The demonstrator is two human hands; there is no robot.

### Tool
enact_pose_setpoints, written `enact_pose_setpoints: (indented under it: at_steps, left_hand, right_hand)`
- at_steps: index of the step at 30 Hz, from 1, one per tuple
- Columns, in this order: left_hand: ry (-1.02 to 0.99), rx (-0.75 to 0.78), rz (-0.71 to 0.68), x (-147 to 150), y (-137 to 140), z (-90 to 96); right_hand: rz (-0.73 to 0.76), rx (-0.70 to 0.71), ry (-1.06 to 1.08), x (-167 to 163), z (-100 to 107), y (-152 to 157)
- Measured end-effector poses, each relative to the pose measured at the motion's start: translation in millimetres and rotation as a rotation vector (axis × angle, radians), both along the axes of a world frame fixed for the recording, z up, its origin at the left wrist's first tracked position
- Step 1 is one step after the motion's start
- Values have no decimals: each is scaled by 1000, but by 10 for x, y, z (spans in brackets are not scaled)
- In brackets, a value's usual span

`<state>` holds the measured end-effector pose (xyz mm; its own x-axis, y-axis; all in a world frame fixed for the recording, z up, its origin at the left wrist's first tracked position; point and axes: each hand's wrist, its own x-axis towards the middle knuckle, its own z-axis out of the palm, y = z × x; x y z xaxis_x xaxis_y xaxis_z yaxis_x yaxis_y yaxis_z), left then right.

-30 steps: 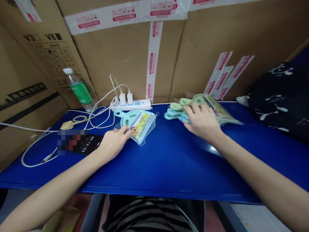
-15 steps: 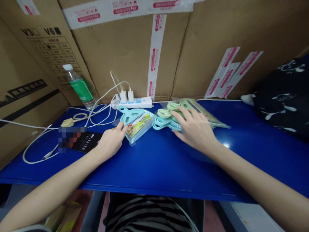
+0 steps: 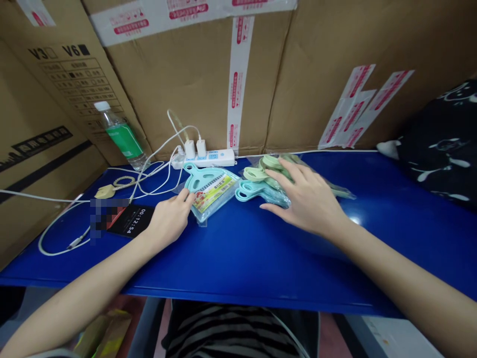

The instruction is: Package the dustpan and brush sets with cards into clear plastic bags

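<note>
A light-blue dustpan (image 3: 208, 191) in clear wrapping with a yellow label lies on the blue table, its loop handle toward the back left. My left hand (image 3: 173, 214) has its fingers curled together at the left edge of this pack. To the right is a pile of similar wrapped pieces: light-green dustpans (image 3: 257, 173) on top and a light-blue dustpan (image 3: 257, 191) beneath. Over the pile, my right hand (image 3: 311, 199) spreads its fingers, thumb apart, covering much of the packs. Whether its fingertips press on them is hard to see.
Behind the packs sits a white power strip (image 3: 212, 158) with chargers and loose white cables (image 3: 156, 185). At the left are a bottle (image 3: 124, 139) with a green label and a phone (image 3: 132, 221). Cardboard boxes (image 3: 186, 74) wall the back; a black patterned bag (image 3: 439, 144) is at right.
My right hand has shifted slightly right, its thumb and fingers spreading wider over the pile. My left hand stays at the light-blue dustpan's edge. The head view has moved a little.
</note>
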<state>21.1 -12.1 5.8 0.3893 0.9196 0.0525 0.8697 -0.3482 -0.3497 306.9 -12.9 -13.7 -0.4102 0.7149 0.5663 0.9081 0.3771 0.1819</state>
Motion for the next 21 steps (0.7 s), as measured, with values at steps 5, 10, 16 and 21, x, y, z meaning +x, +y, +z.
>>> enact_pose_setpoints:
  at_steps: [5, 10, 16, 21]
  left_hand:
    - [-49, 138, -105, -5, -1, 6]
    - [-141, 46, -210, -17, -18, -35]
    - [-208, -110, -213, -26, -10, -37]
    - [-212, -119, -196, -22, -1, -46]
  right_hand:
    - [22, 19, 27, -12, 3, -6]
    - [114, 96, 113, 11, 55, 25]
    - [281, 132, 178, 13, 128, 9]
    - [434, 152, 148, -2, 172, -21]
